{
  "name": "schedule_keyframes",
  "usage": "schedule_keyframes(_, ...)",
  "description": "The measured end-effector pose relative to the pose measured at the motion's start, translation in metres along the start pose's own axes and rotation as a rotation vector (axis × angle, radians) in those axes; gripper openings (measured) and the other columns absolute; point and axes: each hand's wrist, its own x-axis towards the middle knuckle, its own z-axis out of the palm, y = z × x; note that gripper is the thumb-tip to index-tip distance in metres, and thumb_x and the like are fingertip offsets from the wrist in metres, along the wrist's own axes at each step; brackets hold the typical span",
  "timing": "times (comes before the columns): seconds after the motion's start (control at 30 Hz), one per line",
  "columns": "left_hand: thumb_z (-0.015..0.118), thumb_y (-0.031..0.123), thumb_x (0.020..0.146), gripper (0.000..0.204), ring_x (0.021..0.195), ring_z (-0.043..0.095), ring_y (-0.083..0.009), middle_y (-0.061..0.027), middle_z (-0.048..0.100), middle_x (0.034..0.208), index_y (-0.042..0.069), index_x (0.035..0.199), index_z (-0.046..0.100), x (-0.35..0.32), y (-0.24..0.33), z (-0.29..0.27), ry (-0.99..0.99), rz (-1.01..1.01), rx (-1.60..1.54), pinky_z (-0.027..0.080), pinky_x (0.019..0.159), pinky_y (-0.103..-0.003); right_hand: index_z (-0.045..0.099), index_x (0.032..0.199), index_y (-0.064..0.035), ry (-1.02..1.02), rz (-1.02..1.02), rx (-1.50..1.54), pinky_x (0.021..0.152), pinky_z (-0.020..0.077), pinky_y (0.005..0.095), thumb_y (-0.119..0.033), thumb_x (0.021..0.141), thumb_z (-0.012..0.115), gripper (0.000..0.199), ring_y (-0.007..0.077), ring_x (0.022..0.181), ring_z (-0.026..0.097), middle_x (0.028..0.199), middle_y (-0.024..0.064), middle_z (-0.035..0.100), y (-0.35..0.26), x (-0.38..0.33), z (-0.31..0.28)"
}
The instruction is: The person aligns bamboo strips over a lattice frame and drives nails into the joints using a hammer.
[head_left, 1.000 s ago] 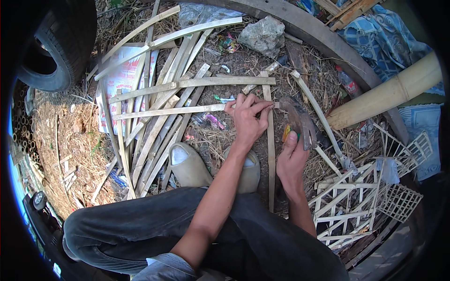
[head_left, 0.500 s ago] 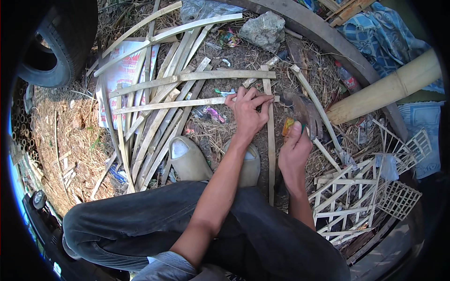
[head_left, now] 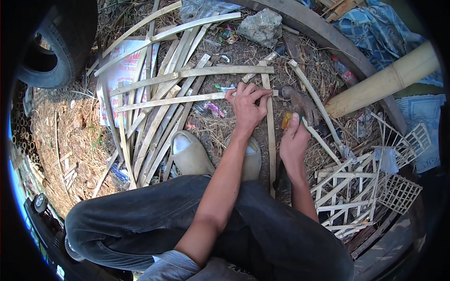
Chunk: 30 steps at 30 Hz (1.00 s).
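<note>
My left hand is closed on a pale bamboo strip, its thumb and fingers near the strip's right end. That end lies across an upright strip, which a second long strip also crosses farther off. Whether a nail sits between the fingertips is too small to tell. In my right hand is a claw hammer, gripped by its handle. A yellow and green patch shows beside the thumb. The hammer's striking face is close to the right of the crossing, and its claw points right.
Several loose bamboo strips are piled on the left. A grey rock and a thick bamboo pole lie beyond my hands. At right stand lattice pieces. A tyre is far left; my shoes are close by.
The hammer head looks sharper now, its face close to the strip's end. My right hand has shifted only slightly. My left hand keeps its hold on the strip.
</note>
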Motion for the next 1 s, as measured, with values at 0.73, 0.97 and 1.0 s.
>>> schedule_keyframes(0.73,0.081,0.025,0.08,0.007,0.091,0.058,-0.0177,0.0049,0.064,0.084,0.025,0.087,0.08,-0.003,-0.002,0.002,-0.02,0.04,0.011,0.027,0.097,-0.047,0.066,0.108,0.0111,-0.087,-0.069,0.057,0.068,0.046,0.0529,-0.038,0.113,0.04,0.056,0.0472,0.069,0.061,0.075,0.0296,0.062,0.0,0.011,0.004)
schedule_keyframes(0.97,0.082,0.024,0.08,0.007,0.092,0.059,-0.0174,0.0057,0.065,0.083,0.024,0.087,0.08,-0.001,-0.009,0.008,0.024,0.046,0.041,0.027,0.097,-0.048,0.064,0.117,0.0121,-0.068,-0.197,-0.026,0.066,0.0459,0.0562,-0.028,0.111,0.048,0.044,0.0518,0.072,0.064,0.074,0.0319,0.062,-0.016,0.006,-0.008)
schedule_keyframes(1.0,0.082,0.024,0.08,0.007,0.092,0.059,-0.0174,0.0057,0.065,0.083,0.024,0.087,0.08,-0.004,-0.011,0.006,0.019,0.043,0.048,0.027,0.097,-0.048,0.063,0.118,0.012,-0.138,-0.195,-0.097,0.066,0.0459,0.0567,-0.028,0.111,0.047,0.044,0.053,0.073,0.064,0.074,0.0325,0.063,-0.021,0.007,-0.008)
